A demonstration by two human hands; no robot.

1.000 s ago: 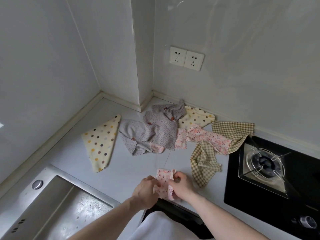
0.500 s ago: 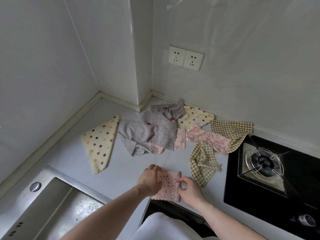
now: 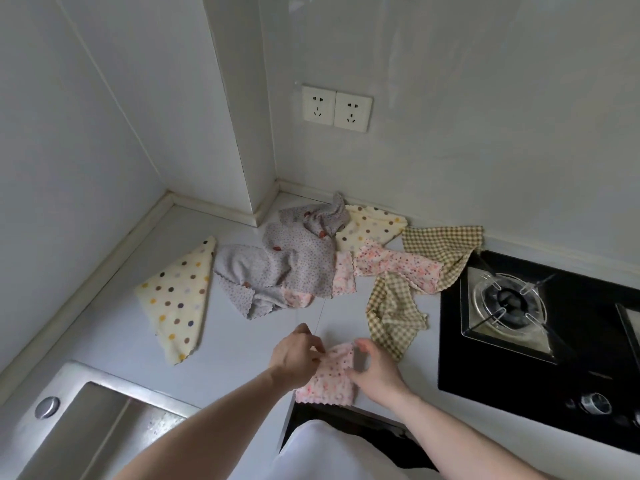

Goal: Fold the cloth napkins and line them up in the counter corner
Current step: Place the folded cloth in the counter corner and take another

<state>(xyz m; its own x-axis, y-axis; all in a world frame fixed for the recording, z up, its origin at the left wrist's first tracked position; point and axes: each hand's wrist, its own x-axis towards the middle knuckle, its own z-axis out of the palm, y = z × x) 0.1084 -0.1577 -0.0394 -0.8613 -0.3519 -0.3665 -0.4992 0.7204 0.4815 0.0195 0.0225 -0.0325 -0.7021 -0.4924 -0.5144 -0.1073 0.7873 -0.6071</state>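
A small pink floral napkin (image 3: 330, 381) lies near the counter's front edge, folded over. My left hand (image 3: 298, 355) pinches its upper left edge and my right hand (image 3: 375, 367) grips its right side, lifting the top fold. Behind it lie a cream polka-dot napkin (image 3: 178, 299) folded to a triangle, a crumpled grey dotted napkin (image 3: 287, 261), another pink floral napkin (image 3: 394, 263), a second cream polka-dot napkin (image 3: 372, 223), and two green checked napkins (image 3: 445, 244) (image 3: 391, 315).
A steel sink (image 3: 69, 427) sits at the front left. A black gas hob (image 3: 540, 344) with a burner fills the right. A wall pillar (image 3: 235, 116) juts into the counter corner, with twin sockets (image 3: 336, 108) on the back wall.
The pink napkin was held up, then laid flat on the counter. Now both hands lift and curl its top edge again.
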